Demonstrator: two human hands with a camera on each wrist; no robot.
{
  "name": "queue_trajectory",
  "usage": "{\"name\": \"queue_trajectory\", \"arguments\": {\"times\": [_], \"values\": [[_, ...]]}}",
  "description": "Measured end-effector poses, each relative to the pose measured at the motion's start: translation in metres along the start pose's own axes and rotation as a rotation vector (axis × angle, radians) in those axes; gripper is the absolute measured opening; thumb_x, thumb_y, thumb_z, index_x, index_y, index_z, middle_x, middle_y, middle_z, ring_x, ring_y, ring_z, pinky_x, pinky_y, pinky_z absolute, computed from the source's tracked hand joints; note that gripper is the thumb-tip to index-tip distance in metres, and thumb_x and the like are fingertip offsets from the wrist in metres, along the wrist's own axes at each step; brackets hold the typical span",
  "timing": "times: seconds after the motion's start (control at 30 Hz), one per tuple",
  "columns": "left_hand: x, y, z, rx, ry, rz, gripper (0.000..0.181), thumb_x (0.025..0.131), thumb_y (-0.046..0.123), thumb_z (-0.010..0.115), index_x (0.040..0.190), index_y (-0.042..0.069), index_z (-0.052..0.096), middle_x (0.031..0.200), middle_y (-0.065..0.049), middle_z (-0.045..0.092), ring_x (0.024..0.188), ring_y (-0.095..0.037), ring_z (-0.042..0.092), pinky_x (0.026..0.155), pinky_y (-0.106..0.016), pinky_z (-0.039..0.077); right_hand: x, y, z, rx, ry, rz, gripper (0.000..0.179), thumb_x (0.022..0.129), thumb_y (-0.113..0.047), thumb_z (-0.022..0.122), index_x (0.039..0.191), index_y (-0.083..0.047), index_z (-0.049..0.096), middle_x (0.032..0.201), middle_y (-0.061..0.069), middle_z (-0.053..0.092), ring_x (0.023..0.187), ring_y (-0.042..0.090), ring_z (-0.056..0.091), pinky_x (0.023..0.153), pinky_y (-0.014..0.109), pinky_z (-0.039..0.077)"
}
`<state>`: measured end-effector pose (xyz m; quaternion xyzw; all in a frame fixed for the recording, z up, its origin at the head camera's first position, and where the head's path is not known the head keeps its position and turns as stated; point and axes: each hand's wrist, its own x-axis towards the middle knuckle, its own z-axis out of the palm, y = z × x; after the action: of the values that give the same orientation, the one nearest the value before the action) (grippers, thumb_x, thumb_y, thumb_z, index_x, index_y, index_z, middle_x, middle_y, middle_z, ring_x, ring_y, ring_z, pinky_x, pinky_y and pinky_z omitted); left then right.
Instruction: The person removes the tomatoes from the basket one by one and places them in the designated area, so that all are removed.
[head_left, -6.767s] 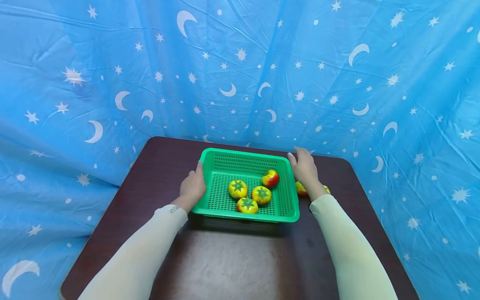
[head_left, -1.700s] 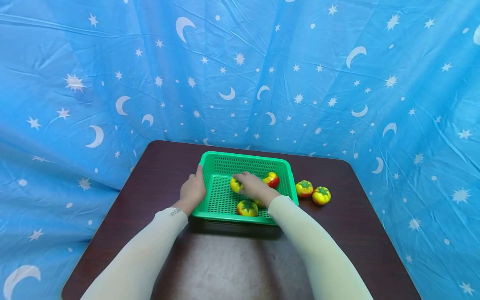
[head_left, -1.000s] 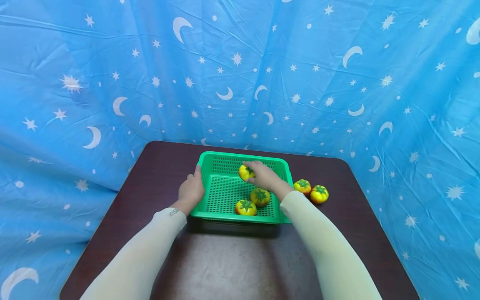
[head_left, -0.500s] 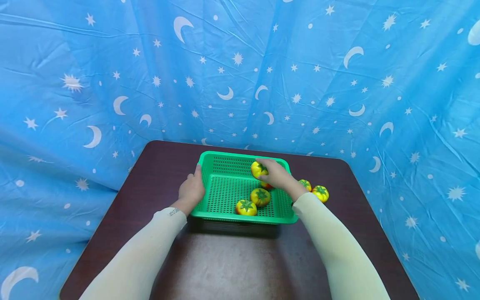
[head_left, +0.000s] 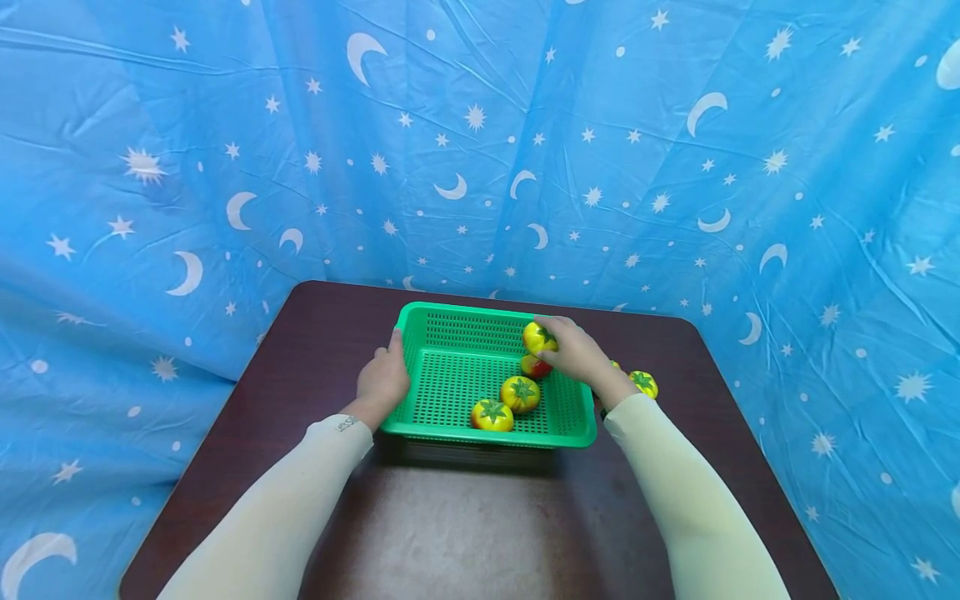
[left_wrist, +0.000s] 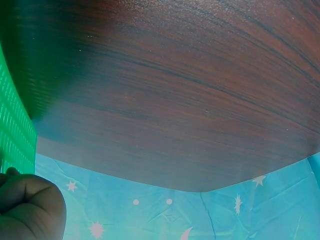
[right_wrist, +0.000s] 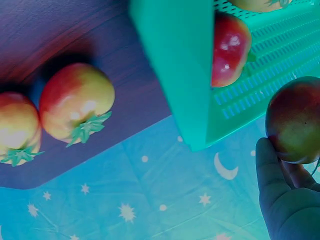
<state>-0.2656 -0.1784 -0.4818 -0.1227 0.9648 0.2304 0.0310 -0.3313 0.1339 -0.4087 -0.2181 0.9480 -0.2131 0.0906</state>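
Right hand (head_left: 577, 354) held a tomato (head_left: 537, 338)
Left hand (head_left: 383, 379) gripped the basket (head_left: 448, 385) at nine o'clock; the tomato was at two.

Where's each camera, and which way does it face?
Head: on the head, facing forward and down at the green plastic basket; left hand, right hand, pale sleeves show.
Left wrist: on that wrist, facing the dark wood-grain table; left hand partly shows.
Right wrist: on that wrist, facing the held round red-yellow fruit; right hand partly shows.
Head and right wrist share that fruit.
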Motion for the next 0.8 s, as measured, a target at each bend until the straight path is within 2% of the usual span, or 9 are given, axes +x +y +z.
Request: {"name": "queue_trajectory", "arguments": {"times": [0.37, 0.8], "values": [[0.0, 0.0, 0.0, -0.002, 0.002, 0.003, 0.073, 0.102, 0.006, 0.044, 0.163, 0.013, 0.005, 0.124, -0.026, 0.055, 0.081, -0.029, 0.057, 0.068, -0.043, 0.048, -0.006, 0.014, -0.004, -0.016, 0.032, 0.024, 0.063, 0.097, -0.019, 0.066, 0.154, -0.014, 0.04, 0.158, 0.019, 0.037, 0.143, 0.04, 0.039, 0.111, 0.057, 0.041], [-0.001, 0.0, 0.001, -0.005, 0.006, -0.001, 0.073, 0.102, 0.006, 0.045, 0.163, 0.012, 0.005, 0.126, -0.026, 0.054, 0.088, -0.03, 0.058, 0.075, -0.046, 0.051, -0.019, 0.028, -0.012, -0.028, 0.09, 0.03, 0.065, 0.096, -0.018, 0.067, 0.155, -0.011, 0.038, 0.157, 0.021, 0.038, 0.142, 0.042, 0.039, 0.112, 0.06, 0.038]]}}
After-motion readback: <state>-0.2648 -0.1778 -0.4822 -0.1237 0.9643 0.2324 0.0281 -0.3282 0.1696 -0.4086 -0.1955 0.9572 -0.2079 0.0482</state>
